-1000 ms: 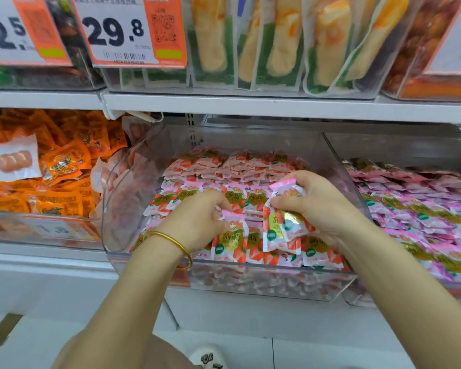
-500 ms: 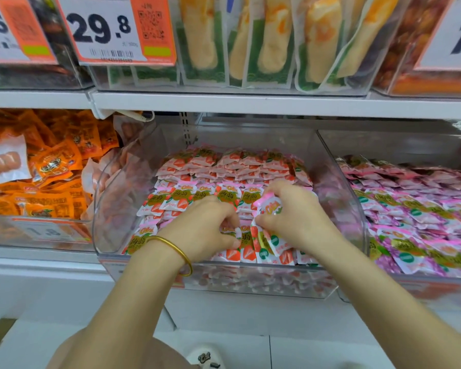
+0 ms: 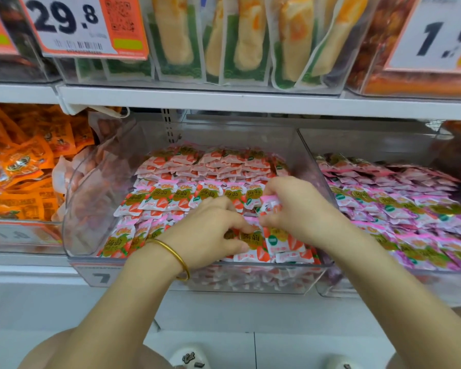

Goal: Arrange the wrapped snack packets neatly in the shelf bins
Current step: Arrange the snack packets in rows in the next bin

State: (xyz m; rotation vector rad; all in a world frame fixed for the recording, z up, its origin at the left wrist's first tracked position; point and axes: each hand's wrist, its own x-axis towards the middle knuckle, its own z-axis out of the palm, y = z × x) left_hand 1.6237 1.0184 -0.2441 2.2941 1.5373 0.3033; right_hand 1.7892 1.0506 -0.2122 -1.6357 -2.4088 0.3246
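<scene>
Change from a second ago: the bunch the right hand (image 3: pixel 298 209) had lifted clear of the stack is down now, and both hands have dropped into the front row, fingertips almost meeting. The price tag (image 3: pixel 72 22) overhead has slid up and left in view.

Left to right, then. The left hand (image 3: pixel 210 235), gold bangle (image 3: pixel 173 253) on the wrist, has its fingers curled, thumb and forefinger pinching a front packet (image 3: pixel 250 239). Right beside it, the right hand curls over a pink-edged packet (image 3: pixel 270 206), holding it just above that same row.

The red-and-white snack packets (image 3: pixel 171 198) fill the clear middle bin (image 3: pixel 96 198), under and behind both hands; the rows further back lie beyond the knuckles, untouched. Rows run left to right across the bin. Packets overlap like tiles, printed faces toward the camera, tops leaning back. At front left, a few tilt with their tops to the right. The pink-edged one lies with its crimped edge roughly crosswise.

Orange packets (image 3: pixel 24 166) sit in the bin to the left, pink packets (image 3: pixel 399 209) in the one to the right.
</scene>
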